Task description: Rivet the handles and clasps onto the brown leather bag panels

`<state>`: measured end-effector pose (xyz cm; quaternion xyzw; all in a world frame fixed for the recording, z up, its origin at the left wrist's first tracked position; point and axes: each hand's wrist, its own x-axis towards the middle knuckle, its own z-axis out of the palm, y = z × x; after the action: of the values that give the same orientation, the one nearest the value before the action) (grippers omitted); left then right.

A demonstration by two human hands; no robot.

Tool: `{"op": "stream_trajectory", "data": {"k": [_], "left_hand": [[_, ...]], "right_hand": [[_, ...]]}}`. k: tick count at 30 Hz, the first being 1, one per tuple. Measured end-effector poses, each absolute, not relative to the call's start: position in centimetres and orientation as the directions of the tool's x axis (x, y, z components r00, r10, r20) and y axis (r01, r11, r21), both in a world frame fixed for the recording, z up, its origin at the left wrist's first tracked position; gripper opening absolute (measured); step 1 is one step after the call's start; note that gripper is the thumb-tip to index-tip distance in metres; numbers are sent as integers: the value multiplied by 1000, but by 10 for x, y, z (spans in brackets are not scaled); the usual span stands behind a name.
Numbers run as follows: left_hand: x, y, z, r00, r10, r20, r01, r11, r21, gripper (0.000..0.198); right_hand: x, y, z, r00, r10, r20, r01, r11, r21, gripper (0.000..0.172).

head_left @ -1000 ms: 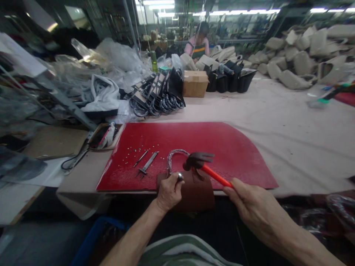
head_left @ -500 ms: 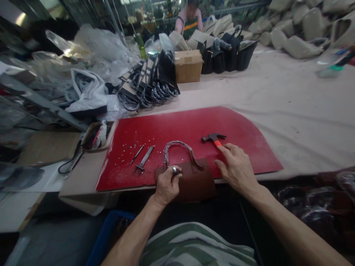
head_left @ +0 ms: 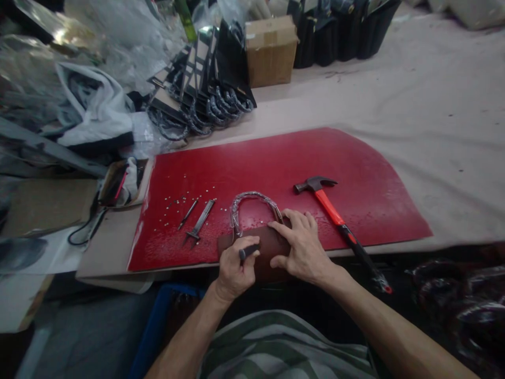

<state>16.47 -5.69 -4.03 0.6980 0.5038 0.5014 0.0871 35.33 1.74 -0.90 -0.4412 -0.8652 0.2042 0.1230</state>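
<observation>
My left hand [head_left: 234, 271] is closed around a short dark rod-shaped tool [head_left: 249, 251], probably a punch; its lower end is hidden. Under both hands lies a brown leather bag panel [head_left: 266, 236] at the near edge of a red mat [head_left: 300, 152]. A plastic-wrapped curved handle [head_left: 254, 195] extends from the panel's far side. My right hand [head_left: 303, 247] rests on the panel's right part, fingers stretched and apart, near the handle's right end. To its right a claw hammer [head_left: 330, 207] with a red and black grip lies untouched, its grip end past the mat's edge.
Left on the mat lie a pronged punch [head_left: 203, 218], a thin metal rod [head_left: 188, 215] and several tiny light bits. A small tray [head_left: 108, 184] sits beyond. Dark bag panels with wrapped handles [head_left: 221, 105] and a cardboard box [head_left: 271, 52] stand at the back.
My right hand has left the hammer's grip and moved left onto the leather panel. My left hand still holds the dark tool, now tilted differently. The view has tipped downward.
</observation>
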Motion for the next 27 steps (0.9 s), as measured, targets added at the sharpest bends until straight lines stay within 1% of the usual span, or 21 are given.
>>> {"op": "stream_trajectory", "data": {"k": [5,10,13,17,21,27], "left_hand": [[166,-62,-38,-41,813,581,526,-477,704,22],[165,-66,-35,-94,825,557,455,-462,761,19],[163,-67,-34,-127,820,558,451,-453,769,22],[163,-69,-34,-120,830,544,456,-441,773,25],[168,-71,-37,-104,837,538,486,-429,761,22],[173,-71,-44,-132,830,542,523,-406,749,21]], "right_hand": [[343,13,-6,-496,868,10,751,435,-497,72],[343,13,-8,-498,867,22,738,437,-515,66],[344,13,-9,-502,864,26,732,441,-520,64],[343,13,-7,-498,867,12,734,429,-527,64],[344,13,-7,-497,868,17,727,427,-537,65],[345,13,-9,-494,869,33,728,433,-532,66]]}}
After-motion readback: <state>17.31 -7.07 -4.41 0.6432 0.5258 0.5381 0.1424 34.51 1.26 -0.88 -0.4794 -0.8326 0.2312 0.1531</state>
